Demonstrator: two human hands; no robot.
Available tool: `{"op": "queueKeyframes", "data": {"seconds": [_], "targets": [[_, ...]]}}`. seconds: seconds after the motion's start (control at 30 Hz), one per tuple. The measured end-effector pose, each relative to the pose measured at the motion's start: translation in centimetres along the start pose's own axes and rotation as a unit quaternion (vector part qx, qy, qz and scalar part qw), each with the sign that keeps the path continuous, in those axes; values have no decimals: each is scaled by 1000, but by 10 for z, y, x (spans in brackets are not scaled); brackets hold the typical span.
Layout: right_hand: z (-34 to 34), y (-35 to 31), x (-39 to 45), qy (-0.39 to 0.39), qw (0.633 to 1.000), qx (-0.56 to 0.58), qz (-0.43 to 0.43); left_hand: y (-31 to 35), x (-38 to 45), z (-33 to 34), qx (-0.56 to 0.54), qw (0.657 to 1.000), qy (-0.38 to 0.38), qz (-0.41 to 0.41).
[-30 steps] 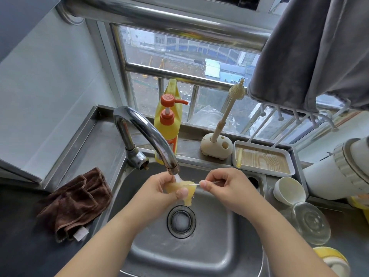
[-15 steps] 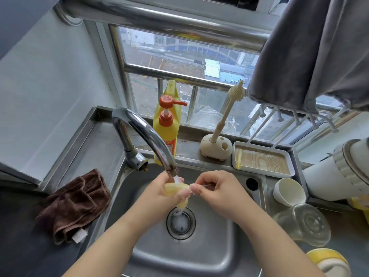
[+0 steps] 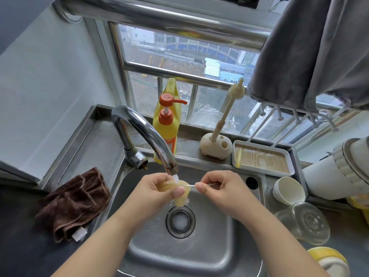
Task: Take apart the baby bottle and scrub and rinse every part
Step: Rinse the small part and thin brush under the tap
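Two hands: left hand (image 3: 154, 193) grips nipple (image 3: 182, 193), right hand (image 3: 220, 188) one thin brush (image 3: 205, 184).

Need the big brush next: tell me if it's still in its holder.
Yes, the brush stands upright in its holder on the ledge behind the sink.

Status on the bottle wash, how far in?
Disassembly looks done: clear bottle body and white cap lie apart beside the sink. In hand: left hand holds the teat under the tap, right hand works a thin brush. Other parts' state unclear.
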State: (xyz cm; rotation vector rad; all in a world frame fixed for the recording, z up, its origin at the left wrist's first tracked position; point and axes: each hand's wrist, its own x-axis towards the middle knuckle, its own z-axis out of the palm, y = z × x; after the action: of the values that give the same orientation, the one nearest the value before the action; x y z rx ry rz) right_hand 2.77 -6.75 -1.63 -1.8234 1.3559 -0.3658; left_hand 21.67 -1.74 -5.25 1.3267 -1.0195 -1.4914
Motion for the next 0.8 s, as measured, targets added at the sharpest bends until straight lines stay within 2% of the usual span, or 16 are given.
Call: {"op": "queueKeyframes", "data": {"seconds": [0.1,0.23,0.4,0.53,0.73,0.8], "targets": [[-5,5,-1,0,1000,4,19,1,-3,-1,6,1000,-1,0],[1,1,-1,-4,1000,24,5,-2,-4,4,-53,998,-28,-35],[4,-10,1,0,999,-9,-32,2,-4,9,1,998,-28,-48],[1,-4,0,6,999,-32,-21,-1,-2,1,2,999,-4,-44],[2,-4,0,19,999,-13,-23,-3,-3,3,-118,992,-8,-40],[-2,-5,0,12,1000,-8,-19,-4,-3,1,-125,992,1,-35]]}}
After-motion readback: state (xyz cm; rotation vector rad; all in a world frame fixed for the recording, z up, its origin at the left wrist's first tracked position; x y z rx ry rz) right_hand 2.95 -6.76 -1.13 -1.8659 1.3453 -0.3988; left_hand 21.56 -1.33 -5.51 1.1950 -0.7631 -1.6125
